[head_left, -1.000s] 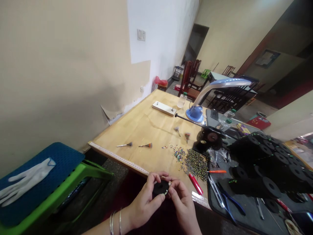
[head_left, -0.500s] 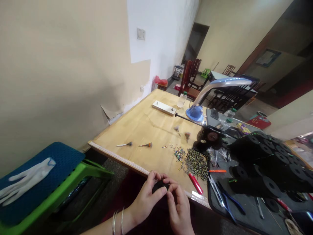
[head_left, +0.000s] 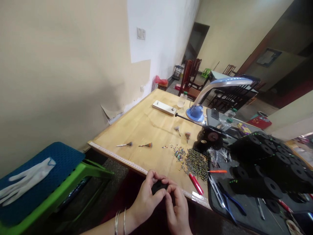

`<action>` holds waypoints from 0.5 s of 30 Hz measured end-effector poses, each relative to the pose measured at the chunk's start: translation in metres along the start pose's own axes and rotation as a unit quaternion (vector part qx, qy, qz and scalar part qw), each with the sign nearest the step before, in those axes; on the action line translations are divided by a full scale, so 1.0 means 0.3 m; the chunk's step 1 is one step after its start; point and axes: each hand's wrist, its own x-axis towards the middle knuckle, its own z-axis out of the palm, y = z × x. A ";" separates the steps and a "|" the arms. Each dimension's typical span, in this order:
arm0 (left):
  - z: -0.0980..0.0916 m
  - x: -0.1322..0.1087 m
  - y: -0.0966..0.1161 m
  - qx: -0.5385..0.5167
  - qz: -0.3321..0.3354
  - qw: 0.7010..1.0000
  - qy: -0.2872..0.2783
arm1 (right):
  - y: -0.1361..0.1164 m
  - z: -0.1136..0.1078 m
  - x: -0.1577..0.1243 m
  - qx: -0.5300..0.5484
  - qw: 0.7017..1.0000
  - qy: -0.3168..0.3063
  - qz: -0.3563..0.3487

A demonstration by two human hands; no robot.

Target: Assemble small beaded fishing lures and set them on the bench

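At the table's front edge, my left hand (head_left: 148, 199) is closed around a small black piece (head_left: 157, 186), which looks like dark foam. Only its top shows; the fingers and thumb cover the rest. My right hand (head_left: 177, 207) meets it from the right, fingers curled and pressed together at the black piece's edge. Whether the right fingertips also pinch something tiny is hidden. Just beyond the hands lie a heap of striped yellow-and-black small parts (head_left: 197, 163) and a smaller scatter of coloured bits (head_left: 179, 154). A red tube-shaped handle (head_left: 195, 184) rests right of my right hand.
Scissors (head_left: 216, 191), blue-handled pliers (head_left: 231, 204) and stacked black foam rolls (head_left: 259, 187) lie on the dark mat at right. A blue lamp (head_left: 195, 113) stands behind a black machine (head_left: 210, 137). Left, a white glove (head_left: 29, 179) lies on a stool.
Both hands shift very slightly to the left and stay together on the black piece. Nothing on the table has visibly moved.
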 end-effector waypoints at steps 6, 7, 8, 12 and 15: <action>-0.009 0.001 -0.016 0.023 0.022 0.999 -0.001 | 0.023 0.007 -0.004 0.014 1.000 0.001 -0.006; -0.011 0.002 -0.014 0.032 0.028 0.999 -0.007 | 0.028 0.006 -0.005 0.020 1.000 0.004 -0.004; -0.014 0.003 -0.012 0.039 0.034 0.998 -0.019 | 0.033 0.006 -0.004 0.027 1.000 0.008 0.000; -0.030 0.008 0.001 0.046 0.059 0.993 -0.087 | 0.044 0.007 0.006 0.067 0.997 0.032 0.024; -0.043 0.013 0.000 0.074 0.071 0.991 -0.082 | 0.052 0.009 0.020 0.076 0.995 0.052 0.042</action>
